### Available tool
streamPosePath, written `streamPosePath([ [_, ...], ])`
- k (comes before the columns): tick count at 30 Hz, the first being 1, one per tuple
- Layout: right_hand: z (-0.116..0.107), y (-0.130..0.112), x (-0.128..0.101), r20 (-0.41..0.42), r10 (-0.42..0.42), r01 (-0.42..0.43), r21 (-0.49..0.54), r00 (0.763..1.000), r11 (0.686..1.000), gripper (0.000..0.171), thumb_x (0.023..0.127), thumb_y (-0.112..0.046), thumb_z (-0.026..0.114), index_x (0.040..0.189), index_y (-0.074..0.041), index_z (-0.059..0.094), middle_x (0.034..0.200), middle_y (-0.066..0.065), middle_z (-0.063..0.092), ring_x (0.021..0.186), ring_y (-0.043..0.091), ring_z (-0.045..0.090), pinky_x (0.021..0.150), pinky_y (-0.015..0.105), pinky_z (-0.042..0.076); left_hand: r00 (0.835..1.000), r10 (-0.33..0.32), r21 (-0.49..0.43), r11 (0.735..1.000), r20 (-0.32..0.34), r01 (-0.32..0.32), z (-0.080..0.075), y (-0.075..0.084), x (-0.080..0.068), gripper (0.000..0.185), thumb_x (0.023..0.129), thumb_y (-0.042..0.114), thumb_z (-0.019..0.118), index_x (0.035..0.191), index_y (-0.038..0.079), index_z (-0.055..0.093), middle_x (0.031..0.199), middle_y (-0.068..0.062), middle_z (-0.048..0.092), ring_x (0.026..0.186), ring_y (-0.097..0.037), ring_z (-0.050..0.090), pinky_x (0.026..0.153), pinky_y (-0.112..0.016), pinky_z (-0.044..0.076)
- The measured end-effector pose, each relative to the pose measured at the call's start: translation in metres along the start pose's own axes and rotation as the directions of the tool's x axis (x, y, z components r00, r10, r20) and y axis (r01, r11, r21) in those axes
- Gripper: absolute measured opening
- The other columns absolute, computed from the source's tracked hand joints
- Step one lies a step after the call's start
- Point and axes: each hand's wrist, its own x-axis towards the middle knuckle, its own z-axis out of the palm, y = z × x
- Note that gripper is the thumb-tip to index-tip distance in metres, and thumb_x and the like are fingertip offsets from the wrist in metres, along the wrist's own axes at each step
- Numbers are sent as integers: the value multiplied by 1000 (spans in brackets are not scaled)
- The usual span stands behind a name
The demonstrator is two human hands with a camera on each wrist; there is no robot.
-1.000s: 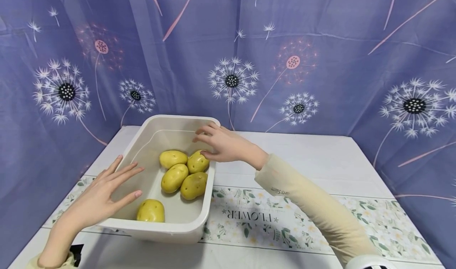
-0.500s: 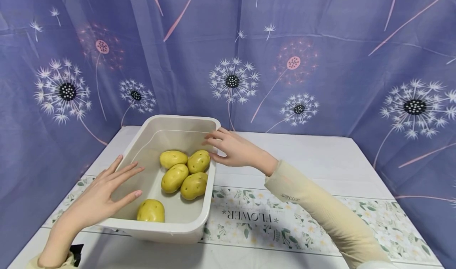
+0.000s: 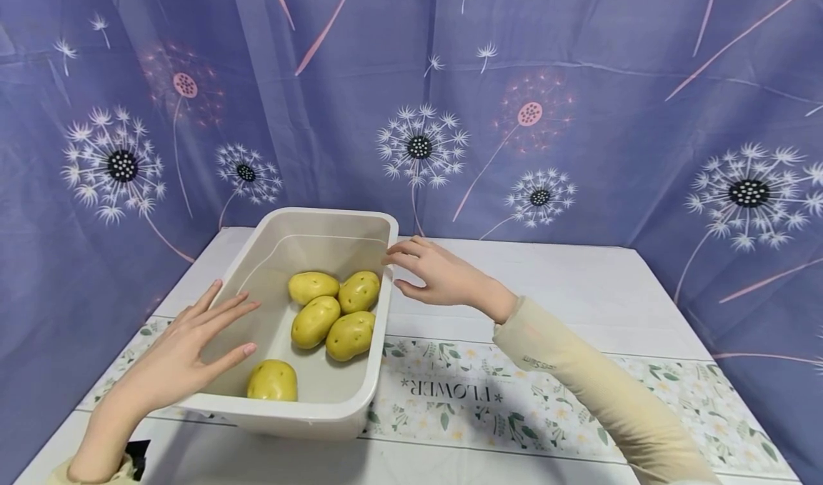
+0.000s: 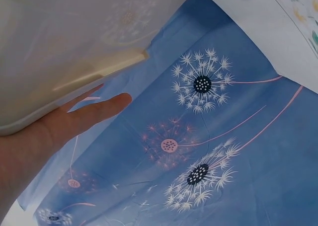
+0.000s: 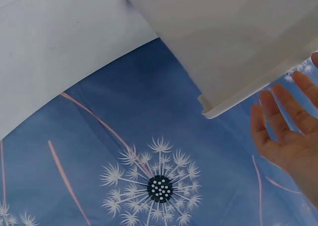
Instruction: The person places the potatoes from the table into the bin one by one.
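Note:
A white plastic tub [image 3: 376, 360] stands on the table and holds several yellow potatoes [image 3: 314, 321]. My left hand [image 3: 193, 342] lies flat with straight fingers against the tub's left rim; the left wrist view shows its fingers [image 4: 94, 114] along the tub wall [image 4: 74, 42]. My right hand [image 3: 432, 274] hovers just outside the tub's far right corner, fingers relaxed and spread, holding nothing. The right wrist view shows its fingers [image 5: 278, 131] apart from the tub's corner [image 5: 223, 52].
The table [image 3: 579, 292] has a white cloth with a floral runner [image 3: 489, 399] marked FLOWER. A purple dandelion-print curtain [image 3: 514, 78] closes in the back and both sides. To the right of the tub lies bare tabletop.
My right hand has drawn back out of the tub, from above the potatoes to just outside its far right corner. The left hand and the potatoes have not moved.

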Motion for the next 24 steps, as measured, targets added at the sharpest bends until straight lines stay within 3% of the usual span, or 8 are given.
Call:
streamPosePath([
  [12, 1, 5, -20, 15, 37, -37, 2, 999, 999, 33, 83, -18, 56, 115, -9, 56, 116, 7, 57, 108, 20, 49, 95, 34, 42, 1000, 27, 8, 1000, 12, -27, 0, 0, 1, 54, 82, 37, 62, 131, 26, 44, 138, -15, 41, 140, -26, 3, 101, -65, 14],
  [24, -2, 11, -42, 33, 93, -92, -9, 995, 996, 34, 84, -18, 57, 116, -8, 56, 117, 8, 57, 108, 21, 49, 93, 37, 43, 998, 48, -24, 999, -34, -49, 0, 0, 1, 52, 82, 30, 63, 130, 25, 46, 136, -16, 42, 139, -28, 8, 102, -64, 13],
])
